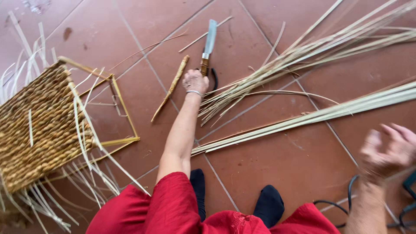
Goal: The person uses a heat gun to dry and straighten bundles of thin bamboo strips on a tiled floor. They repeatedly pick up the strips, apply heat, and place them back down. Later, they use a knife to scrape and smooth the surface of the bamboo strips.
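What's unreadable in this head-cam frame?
- Right hand: motion-blurred; whether it grips anything is unclear.
- Knife handle: covered by the left hand.
- Woven basket: cut off by the left edge.
- Black cable: runs out of the bottom right corner.

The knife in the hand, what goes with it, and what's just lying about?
In use: left hand gripping knife; reed strips; half-woven basket.
Lying about: stick, black cable. Right hand empty, blurred.

Bare tile [281, 164] before the feet; reed bundles [303, 54] right, half-woven basket [39, 125] left.
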